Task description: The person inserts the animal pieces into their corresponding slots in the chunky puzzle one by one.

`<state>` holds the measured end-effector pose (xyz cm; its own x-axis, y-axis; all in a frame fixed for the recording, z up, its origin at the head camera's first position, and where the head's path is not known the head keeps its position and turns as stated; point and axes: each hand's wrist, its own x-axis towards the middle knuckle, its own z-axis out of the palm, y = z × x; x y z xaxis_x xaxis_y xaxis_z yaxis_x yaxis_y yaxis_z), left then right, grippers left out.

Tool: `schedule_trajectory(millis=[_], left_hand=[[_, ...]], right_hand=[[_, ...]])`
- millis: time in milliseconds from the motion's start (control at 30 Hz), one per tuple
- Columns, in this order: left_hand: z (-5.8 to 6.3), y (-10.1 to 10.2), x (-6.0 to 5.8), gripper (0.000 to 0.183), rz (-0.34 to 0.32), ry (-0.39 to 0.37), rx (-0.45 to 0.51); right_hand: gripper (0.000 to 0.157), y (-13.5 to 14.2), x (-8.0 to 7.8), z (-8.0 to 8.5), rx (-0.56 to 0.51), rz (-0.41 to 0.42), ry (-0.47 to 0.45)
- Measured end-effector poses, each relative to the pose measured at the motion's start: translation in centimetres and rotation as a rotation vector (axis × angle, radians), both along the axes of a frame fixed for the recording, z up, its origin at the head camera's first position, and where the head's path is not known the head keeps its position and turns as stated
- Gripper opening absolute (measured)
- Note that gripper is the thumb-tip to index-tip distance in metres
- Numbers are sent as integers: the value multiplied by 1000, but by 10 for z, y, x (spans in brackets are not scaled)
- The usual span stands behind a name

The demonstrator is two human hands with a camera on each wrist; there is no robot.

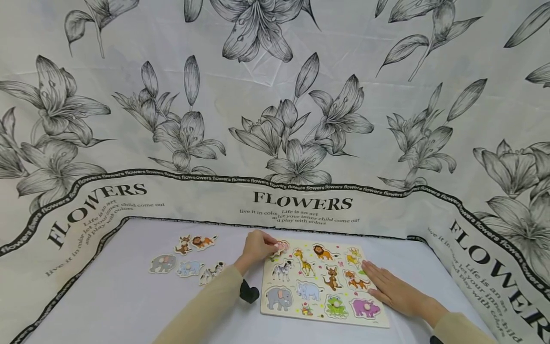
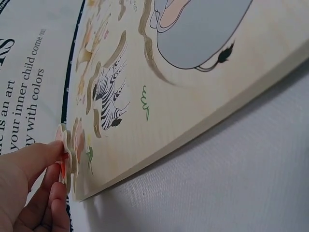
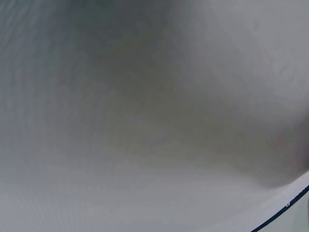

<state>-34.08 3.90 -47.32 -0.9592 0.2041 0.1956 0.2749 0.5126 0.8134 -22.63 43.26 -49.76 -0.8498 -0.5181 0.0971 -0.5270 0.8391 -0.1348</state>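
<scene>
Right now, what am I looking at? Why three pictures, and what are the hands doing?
There's no robot here, just a person's two bare hands. The big picture comes from a camera worn on the head; the others come from cameras on each wrist. The right wrist's picture is mostly a blur. On the white tablecloth is an animal puzzle board. Left of it lie loose pieces: kangaroo, lion, elephant, light blue rhinoceros and zebra. The left hand pinches a pink piece at the board's far left corner. The right hand rests at its right edge.
</scene>
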Motion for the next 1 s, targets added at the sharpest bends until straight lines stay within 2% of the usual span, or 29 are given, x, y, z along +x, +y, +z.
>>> schedule_trajectory(millis=[133,267,567,800,1000], left_hand=[[0,5,0,7,17,21,-22],[-2,9,-3,8,41,-15,-24],[-11,14,-8,11,72,-46,-42],[-12,17,-8,10,83,-48,-32],[-13,19,-9,10,83,-41,-25]], right_hand=[[61,1,0,-1,1,2,18],[60,1,0,-1,1,17,46],[60,-1,0,1,8,43,80],[60,-3,2,5,23,38,50],[59,-3,3,5,34,46,74]])
